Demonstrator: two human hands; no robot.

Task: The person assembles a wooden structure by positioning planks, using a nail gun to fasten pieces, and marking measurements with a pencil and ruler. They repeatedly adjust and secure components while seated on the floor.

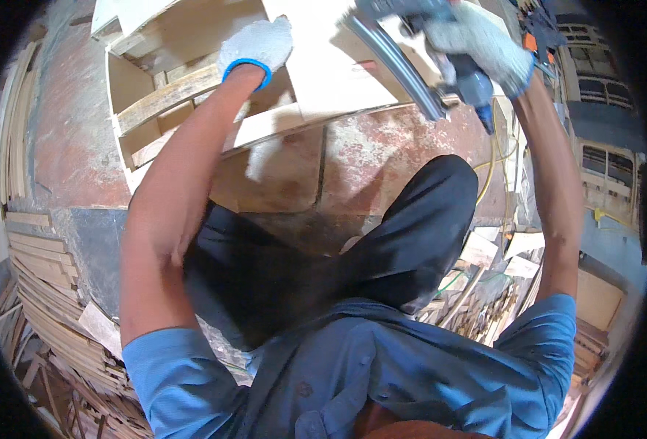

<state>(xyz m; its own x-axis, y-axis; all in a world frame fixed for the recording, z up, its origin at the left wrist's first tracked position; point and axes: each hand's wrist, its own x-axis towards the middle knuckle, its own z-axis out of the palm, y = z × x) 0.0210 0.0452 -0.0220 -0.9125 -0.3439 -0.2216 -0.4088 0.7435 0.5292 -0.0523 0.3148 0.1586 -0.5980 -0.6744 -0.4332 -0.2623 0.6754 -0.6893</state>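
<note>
A pale wooden frame, boxy and with open compartments, lies on the floor in front of me. On its upper part rests my left hand, in a white knit glove with a blue cuff; its fingers look bent over a wooden edge, though their tips are hidden. My right hand, gloved alike, grips a nail gun with a long silver magazine. The nail gun is held above the right side of the frame; whether its nose touches the wood cannot be seen.
Stacked wooden strips lie at the left, with longer boards farther up. A yellow hose runs along the floor at the right. Wood offcuts and thin scraps are scattered near my right knee.
</note>
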